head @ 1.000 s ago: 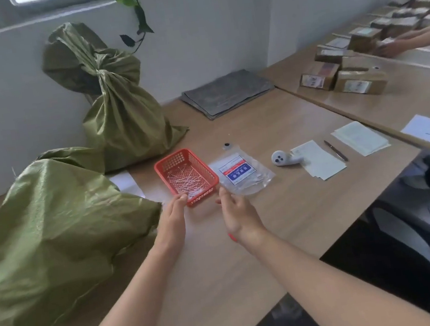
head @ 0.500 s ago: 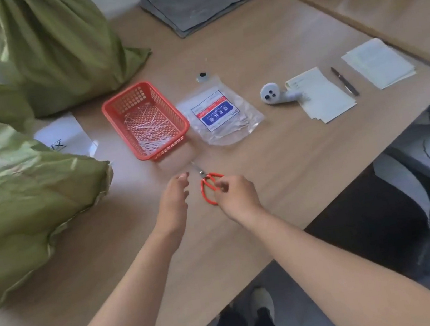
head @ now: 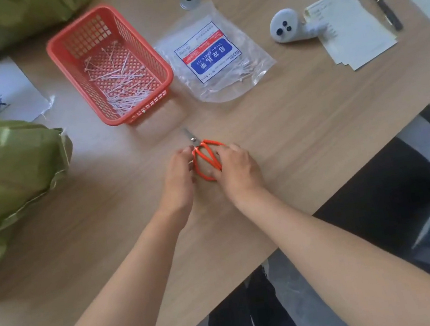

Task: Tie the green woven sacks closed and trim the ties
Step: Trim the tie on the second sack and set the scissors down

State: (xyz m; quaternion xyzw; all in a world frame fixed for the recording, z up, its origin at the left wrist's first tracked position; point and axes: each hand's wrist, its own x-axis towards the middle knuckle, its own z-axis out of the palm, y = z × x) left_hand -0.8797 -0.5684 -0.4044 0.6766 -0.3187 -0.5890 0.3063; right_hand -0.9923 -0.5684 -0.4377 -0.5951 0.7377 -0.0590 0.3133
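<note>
On the wooden table [head: 299,123], near its front edge, the head view shows the orange-handled scissors [head: 205,158] with the short blades together, pointing toward the red basket [head: 78,26]. The left hand [head: 178,176] and the right hand [head: 236,168] are close together, each with its fingers curled on one handle loop. The green sack [head: 8,175] lies at the left, well apart from both hands, and white cable ties [head: 125,84] lie in the basket.

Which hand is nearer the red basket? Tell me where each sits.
Left. The left hand sits just short of the red basket's near wall; the right hand lies farther right, beyond the scissors.
</note>
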